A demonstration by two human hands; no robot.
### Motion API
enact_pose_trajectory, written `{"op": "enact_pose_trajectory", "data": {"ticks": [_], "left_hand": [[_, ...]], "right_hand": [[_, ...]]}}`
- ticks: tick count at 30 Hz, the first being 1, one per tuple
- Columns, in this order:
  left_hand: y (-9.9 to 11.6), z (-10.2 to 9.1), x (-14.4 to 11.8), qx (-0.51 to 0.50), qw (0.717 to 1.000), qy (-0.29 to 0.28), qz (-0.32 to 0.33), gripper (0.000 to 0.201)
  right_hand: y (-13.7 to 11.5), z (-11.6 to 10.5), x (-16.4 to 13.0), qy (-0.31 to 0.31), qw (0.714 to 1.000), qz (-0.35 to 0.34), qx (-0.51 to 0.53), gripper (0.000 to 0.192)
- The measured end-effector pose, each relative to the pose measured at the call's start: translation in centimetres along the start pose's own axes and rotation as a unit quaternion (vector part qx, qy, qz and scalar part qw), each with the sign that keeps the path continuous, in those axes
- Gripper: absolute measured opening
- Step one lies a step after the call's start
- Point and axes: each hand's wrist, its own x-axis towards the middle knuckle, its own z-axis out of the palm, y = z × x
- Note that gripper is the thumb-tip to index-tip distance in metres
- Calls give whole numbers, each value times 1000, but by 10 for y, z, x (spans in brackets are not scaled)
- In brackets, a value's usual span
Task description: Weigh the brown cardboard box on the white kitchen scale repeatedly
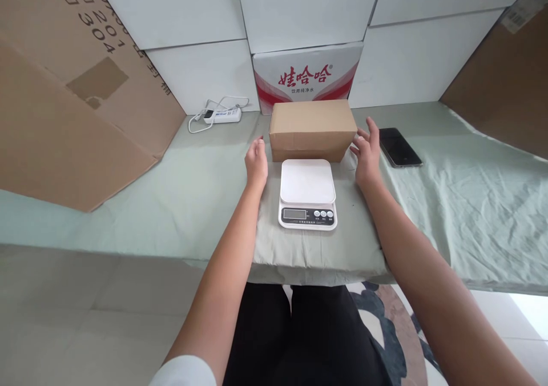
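The brown cardboard box [312, 129] lies just beyond the white kitchen scale [307, 193], toward the tabletop's [449, 203] far edge, its long axis running left to right. The left hand [257, 162] and right hand [367, 152] flank its short ends, both spread and empty; the right looks nearer, perhaps touching.

We face stacked white cartons [192, 15], cardboard sheets [64, 106] either side, a green-clothed table [471, 203], tiled floor [85, 317].
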Motion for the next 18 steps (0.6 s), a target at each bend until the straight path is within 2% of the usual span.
{"op": "enact_pose_trajectory", "data": {"ticks": [3, 9, 14, 18], "left_hand": [[3, 3, -5, -3, 1000, -15, -18, 67], [1, 4, 0, 21, 999, -33, 2, 81], [-1, 11, 1, -38, 996, -73, -15, 90], [7, 15, -4, -78, 985, -153, -2, 98]], "right_hand": [[1, 1, 0, -33, 999, 7, 1, 99], [-1, 6, 1, -71, 997, 13, 18, 115], [-7, 11, 1, -78, 997, 3, 5, 102], [-5, 12, 0, -90, 996, 16, 11, 100]]}}
